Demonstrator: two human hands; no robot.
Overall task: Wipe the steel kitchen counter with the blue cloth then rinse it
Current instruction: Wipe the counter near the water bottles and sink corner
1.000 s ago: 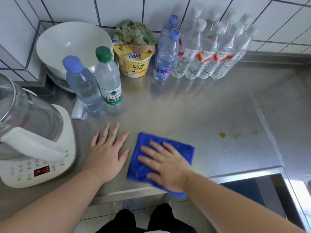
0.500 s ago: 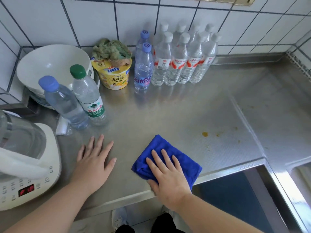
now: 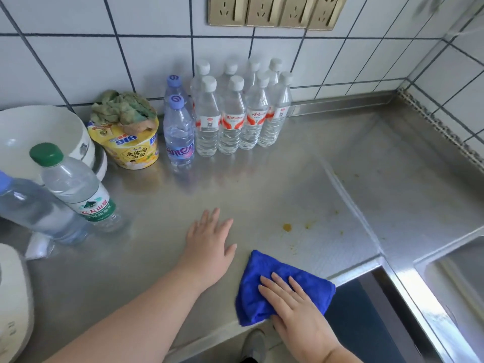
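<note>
Blue cloth (image 3: 277, 289) under flat right hand (image 3: 298, 313).

Clear water bottles (image 3: 231, 115) stand clustered against the tiled wall (image 3: 78, 64) beside a yellow noodle cup (image 3: 128, 146) topped with a crumpled green rag (image 3: 123, 107), below gold wall sockets (image 3: 272, 11).

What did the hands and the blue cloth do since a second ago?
The right hand slid the blue cloth along the counter edge, away from the left hand and closer to the yellow spot. Nothing was picked up or let go. The left hand stayed flat on the steel; the bottles stayed put.
</note>
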